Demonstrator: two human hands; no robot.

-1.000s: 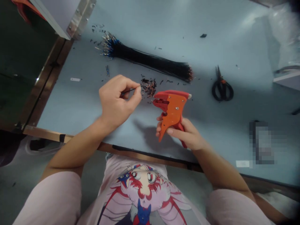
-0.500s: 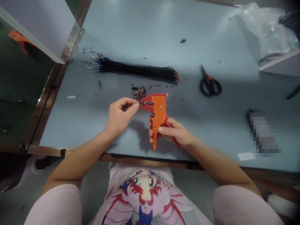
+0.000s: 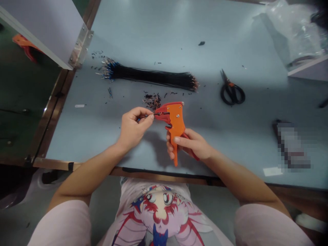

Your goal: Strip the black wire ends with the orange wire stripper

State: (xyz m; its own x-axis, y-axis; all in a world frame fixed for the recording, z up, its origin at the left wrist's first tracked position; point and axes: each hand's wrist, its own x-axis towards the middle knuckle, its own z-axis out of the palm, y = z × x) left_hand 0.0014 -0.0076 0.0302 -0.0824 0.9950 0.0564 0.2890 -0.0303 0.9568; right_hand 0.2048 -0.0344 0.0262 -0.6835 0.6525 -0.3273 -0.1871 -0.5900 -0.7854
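My right hand (image 3: 188,145) is wrapped round the handles of an orange and red wire stripper (image 3: 176,118), whose jaws point left. Between thumb and fingertips, my left hand (image 3: 135,126) pinches thin black wires (image 3: 155,114); their ends reach into the stripper's jaws, and how many there are I cannot tell. A bit of blue shows under the left fingers. Just behind the jaws lies a small heap of dark and coppery scraps (image 3: 153,101). Beyond it rests a long bundle of black wires (image 3: 151,75), blue and metal-tipped at its left end, coppery at its right.
Black-handled scissors (image 3: 232,92) lie to the right of the bundle. Farther right are a blurred-out dark object (image 3: 292,145) and a white label (image 3: 273,171). Clear plastic bags (image 3: 294,30) sit at the back right. A white panel (image 3: 48,27) stands at the left edge.
The stripper's lower handle has swung slightly to the right in my right hand. My left hand still pinches the wires at the jaws. The whole view has shifted a little.
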